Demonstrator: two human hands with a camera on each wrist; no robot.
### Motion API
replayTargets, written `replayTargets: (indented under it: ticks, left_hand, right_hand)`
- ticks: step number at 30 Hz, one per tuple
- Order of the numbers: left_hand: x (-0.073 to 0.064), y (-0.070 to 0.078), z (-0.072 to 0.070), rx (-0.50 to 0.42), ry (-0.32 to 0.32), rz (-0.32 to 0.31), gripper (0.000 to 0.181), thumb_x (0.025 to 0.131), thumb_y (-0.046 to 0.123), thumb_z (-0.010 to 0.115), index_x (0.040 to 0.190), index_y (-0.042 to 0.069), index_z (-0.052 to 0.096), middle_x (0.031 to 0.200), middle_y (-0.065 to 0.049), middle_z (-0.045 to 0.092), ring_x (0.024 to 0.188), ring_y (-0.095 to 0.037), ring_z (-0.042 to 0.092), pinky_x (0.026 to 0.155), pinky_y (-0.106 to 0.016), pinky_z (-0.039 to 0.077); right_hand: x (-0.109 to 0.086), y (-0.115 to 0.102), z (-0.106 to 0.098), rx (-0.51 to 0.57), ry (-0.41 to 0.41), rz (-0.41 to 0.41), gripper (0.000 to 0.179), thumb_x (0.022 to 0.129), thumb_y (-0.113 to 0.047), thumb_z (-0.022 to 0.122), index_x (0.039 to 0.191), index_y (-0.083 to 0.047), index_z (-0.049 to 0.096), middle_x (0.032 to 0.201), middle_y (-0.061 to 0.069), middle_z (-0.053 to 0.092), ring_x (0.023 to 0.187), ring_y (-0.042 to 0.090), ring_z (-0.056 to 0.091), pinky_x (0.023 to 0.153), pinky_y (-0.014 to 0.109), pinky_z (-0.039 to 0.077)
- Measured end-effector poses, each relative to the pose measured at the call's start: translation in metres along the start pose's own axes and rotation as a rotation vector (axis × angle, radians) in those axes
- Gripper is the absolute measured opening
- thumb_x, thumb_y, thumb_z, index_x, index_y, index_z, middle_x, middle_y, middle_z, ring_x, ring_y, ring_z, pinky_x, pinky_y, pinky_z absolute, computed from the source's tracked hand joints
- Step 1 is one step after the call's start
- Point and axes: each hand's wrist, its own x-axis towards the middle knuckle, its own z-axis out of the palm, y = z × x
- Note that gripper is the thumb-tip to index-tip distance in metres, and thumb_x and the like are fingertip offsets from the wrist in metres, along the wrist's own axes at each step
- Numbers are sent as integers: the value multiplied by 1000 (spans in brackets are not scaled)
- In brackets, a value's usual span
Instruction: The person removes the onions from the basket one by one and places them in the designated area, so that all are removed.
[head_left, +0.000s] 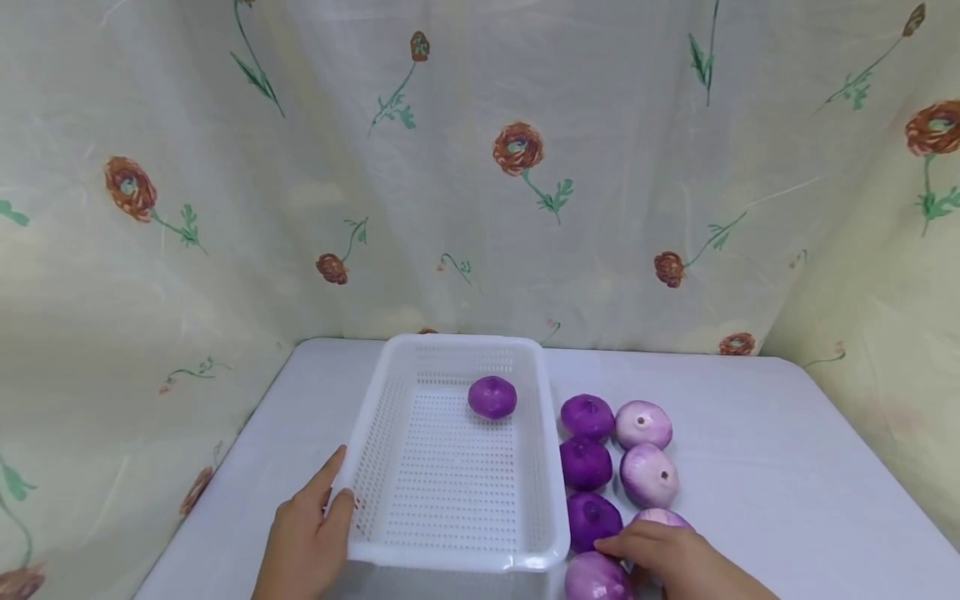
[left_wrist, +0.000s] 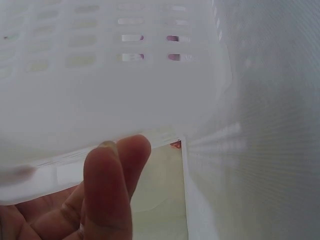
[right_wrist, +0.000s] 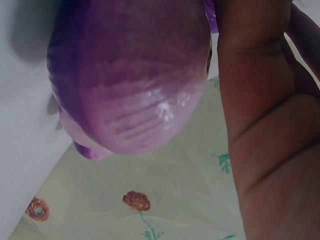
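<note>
A white perforated plastic basket [head_left: 457, 558] stands in the middle of the table with one purple onion [head_left: 492, 397] inside, toward its far right. My left hand [head_left: 311, 525] grips the basket's left rim, its thumb and index finger at the edge in the left wrist view. To the right of the basket, my right hand [head_left: 667, 554] reaches low among the onions. Its fingertips lie between a dark purple onion [head_left: 592, 521] and a paler near onion [head_left: 597, 577]; whether they hold one I cannot tell. A pale onion [right_wrist: 132, 85] fills much of the right wrist view beside that hand.
Further onions stand in two rows along the basket's right side, dark purple ones [head_left: 586, 462] nearer it and pale ones [head_left: 649, 475] outside. The table [head_left: 765, 467] has a white cover. Flowered cloth [head_left: 465, 208] hangs behind and at both sides.
</note>
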Motion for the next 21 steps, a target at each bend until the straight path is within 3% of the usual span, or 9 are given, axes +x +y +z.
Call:
replayTargets:
  ticks: [4, 16, 21]
  left_hand:
    - [0, 0, 1, -4, 2, -4, 54, 106, 18, 52, 160, 11, 48, 133, -22, 69, 94, -21, 73, 66, -38, 59]
    - [1, -1, 2, 18, 12, -13, 55, 106, 19, 51, 160, 11, 48, 134, -21, 69, 97, -23, 73, 67, -39, 60]
    - [0, -1, 1, 12, 14, -3, 54, 106, 18, 52, 160, 11, 48, 130, -21, 70, 94, -22, 73, 65, -38, 59]
  right_hand:
    - [0, 0, 3, 23, -13, -25, 50, 85, -37, 88, 125, -10, 74, 117, -9, 73, 99, 4, 62, 92, 13, 44]
    - [-1, -3, 4, 49, -83, 50, 51, 85, -39, 87, 126, -12, 72, 118, -8, 71, 100, 4, 60, 89, 10, 44]
    - [-2, -4, 6, 1, -79, 28, 50, 85, -39, 87, 125, -13, 73, 119, -10, 71, 101, 4, 59, 90, 10, 43]
